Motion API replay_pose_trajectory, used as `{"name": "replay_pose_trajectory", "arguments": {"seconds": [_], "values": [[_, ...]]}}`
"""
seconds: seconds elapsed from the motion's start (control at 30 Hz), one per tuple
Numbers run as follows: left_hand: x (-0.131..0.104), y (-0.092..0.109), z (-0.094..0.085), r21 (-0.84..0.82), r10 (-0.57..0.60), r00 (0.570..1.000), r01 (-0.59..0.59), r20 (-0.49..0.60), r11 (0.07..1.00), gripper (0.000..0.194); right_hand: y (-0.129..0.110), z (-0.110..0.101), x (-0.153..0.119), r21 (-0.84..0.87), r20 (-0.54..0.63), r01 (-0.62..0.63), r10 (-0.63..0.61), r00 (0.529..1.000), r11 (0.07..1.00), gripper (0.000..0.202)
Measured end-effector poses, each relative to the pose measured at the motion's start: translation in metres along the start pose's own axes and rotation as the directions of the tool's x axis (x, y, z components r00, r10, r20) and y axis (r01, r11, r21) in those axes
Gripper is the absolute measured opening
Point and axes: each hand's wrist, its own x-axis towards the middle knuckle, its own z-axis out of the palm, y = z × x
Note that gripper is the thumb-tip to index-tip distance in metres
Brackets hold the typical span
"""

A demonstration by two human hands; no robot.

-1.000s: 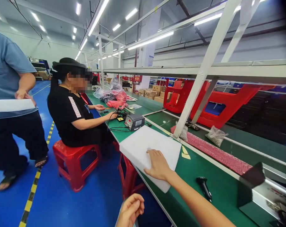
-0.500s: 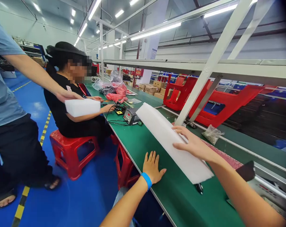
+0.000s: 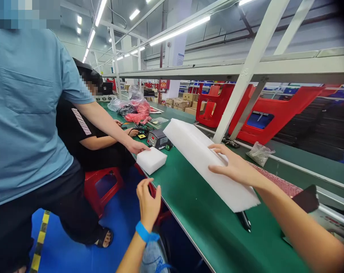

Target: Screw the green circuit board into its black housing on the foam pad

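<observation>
My right hand (image 3: pixel 231 165) grips a long white foam block (image 3: pixel 206 163) by its right side, thumb on top, above the green table (image 3: pixel 186 197). A black pen-like object (image 3: pixel 244 221) shows under the foam's near end. My left hand (image 3: pixel 149 201), with a blue band at the wrist, is raised beside the table's left edge, fingers apart and curved, holding nothing. Just beyond it, a smaller white foam block (image 3: pixel 151 160) is held at the table edge by the hand of a person in a blue shirt (image 3: pixel 26 113).
A grey soldering station (image 3: pixel 158 139) stands behind the small foam. Beyond are red and clear plastic bags (image 3: pixel 137 110). A slanted white post (image 3: pixel 245 72) rises by the long foam. A seated person in black is at left; a small bag (image 3: pixel 259 153) lies at right.
The standing person has come closer and brought the small foam right to the table edge. My left hand has lifted off the table and moved left. The long foam remains in my right hand.
</observation>
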Motion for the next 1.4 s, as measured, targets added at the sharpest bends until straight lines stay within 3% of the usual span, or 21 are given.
{"name": "replay_pose_trajectory", "arguments": {"seconds": [0.07, 0.17, 0.33, 0.47, 0.57, 0.73, 0.83, 0.9, 1.0, 1.1, 1.23, 1.4], "values": [[0.030, -0.017, 0.012, 0.083, -0.041, 0.997, 0.046, -0.061, 0.996, 0.059, 0.001, 0.005, 0.005, -0.009, -0.014, 0.016, -0.016, 1.000, 1.000, 0.060], [0.065, -0.040, 0.033, 0.182, -0.115, 0.993, 0.108, 0.024, 0.977, 0.088, 0.005, 0.011, 0.011, -0.004, -0.031, 0.025, -0.025, 0.999, 1.000, 0.059], [0.105, -0.082, 0.043, 0.167, -0.095, 0.979, 0.065, 0.178, 0.984, 0.104, 0.014, 0.017, 0.018, -0.009, -0.010, 0.039, -0.039, 0.999, 0.999, 0.058], [0.125, -0.094, 0.039, 0.128, 0.001, 0.964, -0.036, 0.264, 0.991, 0.096, 0.027, 0.026, 0.020, -0.034, 0.008, 0.026, -0.025, 1.000, 0.999, 0.052], [0.105, -0.071, 0.046, 0.117, 0.045, 0.959, -0.081, 0.281, 0.990, 0.089, 0.035, 0.035, 0.019, -0.092, 0.057, 0.059, -0.054, 0.997, 0.994, 0.049], [0.013, 0.000, 0.064, 0.198, 0.032, 0.972, -0.080, 0.234, 0.977, 0.101, 0.015, 0.049, 0.018, -0.111, -0.019, 0.082, -0.084, 0.996, 0.990, 0.052], [-0.027, 0.026, 0.070, 0.220, 0.050, 0.978, -0.095, 0.203, 0.971, 0.109, -0.004, 0.071, 0.012, -0.116, -0.009, 0.115, -0.117, 0.993, 0.987, 0.059], [-0.037, 0.031, 0.073, 0.251, 0.070, 0.978, -0.119, 0.195, 0.961, 0.086, -0.011, 0.091, 0.005, -0.120, 0.024, 0.132, -0.130, 0.991, 0.984, 0.060], [-0.037, 0.028, 0.075, 0.300, 0.126, 0.953, -0.210, 0.274, 0.931, 0.051, -0.013, 0.115, -0.005, -0.140, -0.013, 0.148, -0.152, 0.988, 0.979, 0.060], [-0.034, 0.024, 0.075, 0.332, 0.116, 0.948, -0.216, 0.295, 0.918, 0.055, -0.011, 0.114, -0.005, -0.113, 0.007, 0.141, -0.141, 0.990, 0.984, 0.060], [-0.036, 0.021, 0.076, 0.364, 0.127, 0.954, -0.224, 0.272, 0.904, 0.061, -0.004, 0.087, -0.007, 0.014, 0.114, 0.138, -0.138, 0.984, 0.990, 0.060], [-0.039, 0.017, 0.075, 0.353, 0.128, 0.953, -0.224, 0.276, 0.908, 0.073, 0.012, 0.073, -0.036, -0.104, -0.057, 0.040, -0.046, 0.997, 0.994, 0.040]]}}
